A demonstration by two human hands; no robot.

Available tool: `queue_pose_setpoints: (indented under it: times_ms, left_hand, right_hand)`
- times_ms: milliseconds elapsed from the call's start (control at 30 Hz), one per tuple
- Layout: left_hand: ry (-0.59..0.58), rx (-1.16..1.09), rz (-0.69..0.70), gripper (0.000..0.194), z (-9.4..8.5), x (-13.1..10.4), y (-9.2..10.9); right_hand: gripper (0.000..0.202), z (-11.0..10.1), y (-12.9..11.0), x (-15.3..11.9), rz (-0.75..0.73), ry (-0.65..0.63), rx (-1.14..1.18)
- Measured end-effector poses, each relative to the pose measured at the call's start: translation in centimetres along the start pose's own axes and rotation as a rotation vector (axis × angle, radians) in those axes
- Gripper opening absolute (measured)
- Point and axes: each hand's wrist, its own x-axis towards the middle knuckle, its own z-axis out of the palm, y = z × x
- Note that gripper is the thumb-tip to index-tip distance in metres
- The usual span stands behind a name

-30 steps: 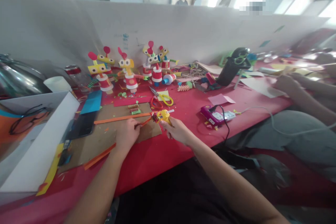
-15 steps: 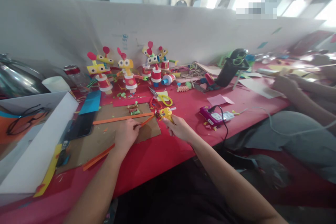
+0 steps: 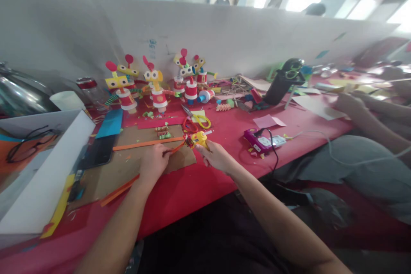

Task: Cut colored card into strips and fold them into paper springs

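My left hand [image 3: 155, 163] pinches an orange paper strip [image 3: 122, 189] above a brown cardboard sheet [image 3: 128, 170]. The strip's far end reaches toward the tip of a small yellow glue gun [image 3: 200, 138], which my right hand [image 3: 215, 156] grips. A second orange strip [image 3: 144, 143] lies across the cardboard behind my left hand. Two coiled paper springs [image 3: 163, 132] rest near the cardboard's back edge. Just behind the glue gun are scissors with yellow handles [image 3: 203, 122] and a tool with red handles [image 3: 190, 126].
Paper figures [image 3: 158, 94] stand along the back wall. At left are a white box [image 3: 41, 184] and a phone [image 3: 98, 152]. To the right are a purple power strip [image 3: 257, 142], a black holder [image 3: 278, 87] and another person's hand [image 3: 346, 105].
The glue gun in my right hand has shifted slightly left, closer to the tip of the strip. My left hand has hardly moved.
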Motion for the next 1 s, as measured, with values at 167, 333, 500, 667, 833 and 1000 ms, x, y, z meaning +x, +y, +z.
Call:
queue_pose_setpoints:
  times_ms: [167, 333, 500, 667, 833, 1000]
  left_hand:
    - [-0.009, -0.031, 0.001, 0.018, -0.2, 0.0, 0.0]
    - [-0.036, -0.034, -0.010, 0.019, -0.2, 0.1, -0.1]
    - [-0.031, -0.075, -0.025, 0.021, 0.2, 0.2, -0.5]
    - [-0.026, -0.067, -0.019, 0.022, 0.2, 0.1, -0.6]
    - [-0.021, -0.086, -0.028, 0.021, 0.4, 0.1, -0.9]
    - [-0.002, -0.088, -0.008, 0.022, 0.5, 0.1, -1.0]
  right_hand:
    - [0.042, 0.9, -0.7, -0.2, 0.048, -0.108, 0.255]
    - [0.045, 0.4, -0.9, -0.1, 0.192, -0.223, 0.718]
    - [0.023, -1.3, 0.3, -0.1, 0.233, -0.298, 1.043]
    - [0.027, -2.9, 1.1, -0.7, 0.165, -0.162, 1.195]
    - [0.034, -3.8, 1.7, -0.9, 0.123, -0.012, 1.148]
    - [0.023, -3.8, 1.8, -1.0, 0.206, -0.069, 1.210]
